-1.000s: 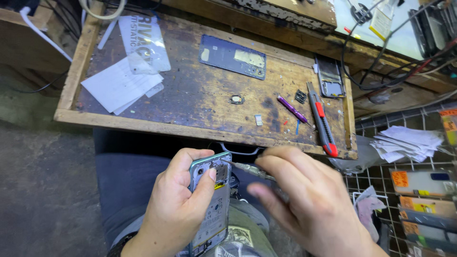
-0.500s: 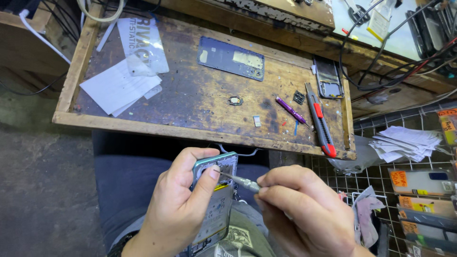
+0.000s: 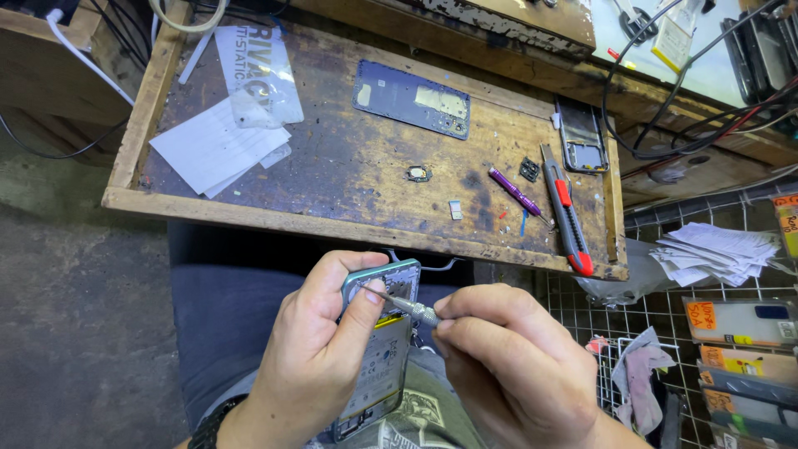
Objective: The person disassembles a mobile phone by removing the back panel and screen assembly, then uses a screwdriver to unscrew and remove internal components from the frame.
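My left hand (image 3: 312, 357) grips an opened phone (image 3: 378, 362) with its back off, held over my lap below the wooden tray's front edge. Its circuit board and battery face up. My right hand (image 3: 507, 366) pinches a small silver screwdriver (image 3: 407, 306), whose tip rests on the upper part of the phone near my left thumb. The phone's dark back cover (image 3: 413, 99) lies on the wooden work tray (image 3: 274, 218) further away.
On the tray lie white paper sheets (image 3: 218, 148), a clear plastic bag (image 3: 259, 73), a purple screwdriver (image 3: 514, 190), a red and black utility knife (image 3: 567, 209), a phone frame (image 3: 582, 138) and small parts (image 3: 418, 174). Cables and a wire rack with papers (image 3: 715, 251) stand right.
My right hand has drawn back to the right and now holds the screwdriver with its tip on the phone. The left hand keeps the phone almost still.
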